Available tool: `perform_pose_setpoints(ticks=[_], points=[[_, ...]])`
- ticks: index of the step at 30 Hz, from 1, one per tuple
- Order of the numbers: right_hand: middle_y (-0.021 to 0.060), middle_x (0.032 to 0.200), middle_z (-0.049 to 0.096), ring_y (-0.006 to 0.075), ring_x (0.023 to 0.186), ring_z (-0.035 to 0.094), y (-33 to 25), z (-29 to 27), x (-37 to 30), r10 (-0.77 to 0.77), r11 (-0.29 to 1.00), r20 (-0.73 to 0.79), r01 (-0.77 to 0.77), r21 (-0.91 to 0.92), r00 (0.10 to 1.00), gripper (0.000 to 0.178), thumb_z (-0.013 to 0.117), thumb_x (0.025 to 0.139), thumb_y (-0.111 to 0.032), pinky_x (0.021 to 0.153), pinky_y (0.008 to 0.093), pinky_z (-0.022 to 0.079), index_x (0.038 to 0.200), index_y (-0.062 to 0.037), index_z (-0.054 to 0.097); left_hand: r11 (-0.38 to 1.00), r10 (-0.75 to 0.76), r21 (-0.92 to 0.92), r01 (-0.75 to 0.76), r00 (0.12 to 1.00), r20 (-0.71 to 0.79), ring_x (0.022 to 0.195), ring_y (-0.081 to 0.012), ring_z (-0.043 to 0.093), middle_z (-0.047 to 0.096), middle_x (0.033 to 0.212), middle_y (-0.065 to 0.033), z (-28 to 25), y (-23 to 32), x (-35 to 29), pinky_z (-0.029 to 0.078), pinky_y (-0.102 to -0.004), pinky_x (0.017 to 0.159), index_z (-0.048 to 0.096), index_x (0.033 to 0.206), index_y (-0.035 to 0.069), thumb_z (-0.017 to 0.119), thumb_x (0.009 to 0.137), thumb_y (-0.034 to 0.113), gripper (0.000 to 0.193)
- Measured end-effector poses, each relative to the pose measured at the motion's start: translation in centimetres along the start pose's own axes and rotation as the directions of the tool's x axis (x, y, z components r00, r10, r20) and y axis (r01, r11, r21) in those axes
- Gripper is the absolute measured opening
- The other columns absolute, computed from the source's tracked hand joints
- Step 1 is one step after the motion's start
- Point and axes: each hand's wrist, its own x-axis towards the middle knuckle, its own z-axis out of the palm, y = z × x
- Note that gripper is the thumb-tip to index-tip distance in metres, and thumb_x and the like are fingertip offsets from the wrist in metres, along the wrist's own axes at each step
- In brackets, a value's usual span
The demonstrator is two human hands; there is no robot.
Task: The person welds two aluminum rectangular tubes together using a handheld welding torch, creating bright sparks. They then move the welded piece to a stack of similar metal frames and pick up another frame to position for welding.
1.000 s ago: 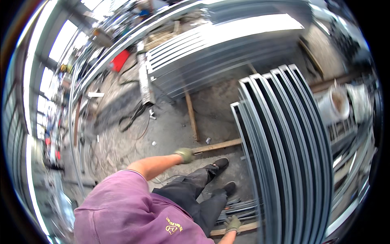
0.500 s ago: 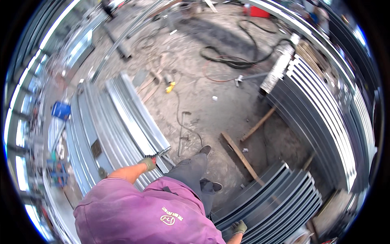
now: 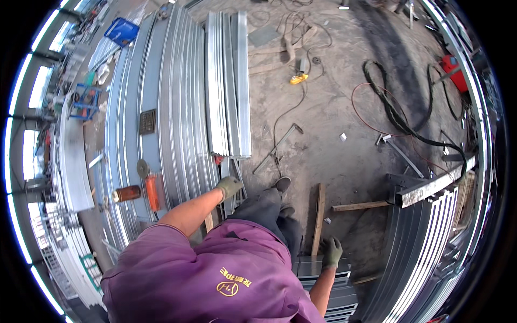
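Metal strips lie lengthwise in a wide stack from the upper left of the frame down to the left of centre. The left hand, in a pale green glove, is near the lower right end of that stack; its fingers curl downward out of sight, so I cannot tell whether they pinch anything. The right hand, gloved alike, is at the lower right of centre with its fingers held out and the thumb spread away. Grey beams are piled just below it, partly behind the forearm; whether the glove touches them is unclear.

On the metal strips, at the left of the frame, a brown jar is beside an orange object. I cannot make out the jar's contents. A blue box sits in the upper left, its inside hidden, and a red box is at the upper right, its contents also unreadable.

A wooden strip lies on the floor above the right hand. A black hose loops across the upper right.
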Motion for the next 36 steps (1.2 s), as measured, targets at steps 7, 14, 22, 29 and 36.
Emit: perform_pose_setpoints(ticks=[7, 14, 22, 29, 36], points=[[0.0087, 0.094, 0.076, 0.0196, 0.077, 0.075, -6.0, 7.2, 11.2, 0.010, 0.950, 0.288, 0.081, -0.303, 0.957, 0.031, 0.071, 0.104, -0.023, 0.063, 0.0335, 0.059, 0.126, -0.0012, 0.072, 0.789, -0.278, -0.571, 0.229, 0.961, 0.000, 0.087, -0.0219, 0.071, 0.074, 0.095, -0.0066, 1.6, -2.5, -0.7, 0.057, -0.0377, 0.080, 0.077, 0.113, 0.001, 0.071, 0.102, 0.040, 0.041], [0.0104, 0.086, 0.075, 0.0226, 0.065, 0.074, -6.8, 7.0, 20.6, 0.189, 0.803, 0.302, 0.030, -0.595, 0.934, 0.031, 0.072, 0.104, -0.033, 0.052, 0.0379, 0.057, 0.111, -0.0025, 0.073, 0.156, -0.488, -0.939, 0.305, 0.851, 0.196, 0.111, -0.0329, 0.069, 0.067, 0.131, -0.0182, 4.0, -3.6, -4.2, 0.057, -0.0472, 0.093, 0.060, 0.139, 0.007, 0.067, 0.106, 0.046, 0.052], [0.0106, 0.085, 0.075, 0.0219, 0.063, 0.072, -9.1, 9.2, 21.7, 0.309, 0.617, 0.203, -0.034, -0.786, 0.929, 0.029, 0.070, 0.104, -0.027, 0.051, 0.0377, 0.056, 0.118, -0.0015, 0.073, -0.118, -0.418, -0.970, 0.210, 0.876, 0.241, 0.129, -0.0387, 0.065, 0.060, 0.153, -0.0233, 1.2, -1.0, -2.1, 0.054, -0.0530, 0.106, 0.051, 0.159, 0.009, 0.069, 0.106, 0.051, 0.069], [0.0114, 0.091, 0.078, 0.0234, 0.073, 0.076, -10.3, 19.8, 20.3, 0.226, 0.588, 0.244, 0.067, -0.806, 0.943, 0.029, 0.069, 0.102, -0.025, 0.061, 0.0387, 0.061, 0.118, -0.0004, 0.076, -0.236, -0.340, -0.946, 0.224, 0.892, 0.296, 0.096, -0.0258, 0.070, 0.073, 0.121, -0.0129, 4.8, -9.4, 7.2, 0.058, -0.0441, 0.087, 0.067, 0.131, 0.015, 0.066, 0.107, 0.055, 0.046], [0.0104, 0.098, 0.080, 0.0207, 0.081, 0.076, -1.8, 30.8, 22.9, -0.109, 0.099, 0.662, 0.671, -0.735, 0.742, 0.036, 0.073, 0.101, -0.023, 0.070, 0.0356, 0.061, 0.130, -0.0019, 0.076, -0.257, -0.334, -0.920, 0.298, 0.866, 0.373, 0.132, -0.0319, 0.059, 0.064, 0.145, -0.0110, 4.5, -11.6, 12.0, 0.050, -0.0535, 0.109, 0.061, 0.149, 0.014, 0.075, 0.100, 0.053, 0.065]])
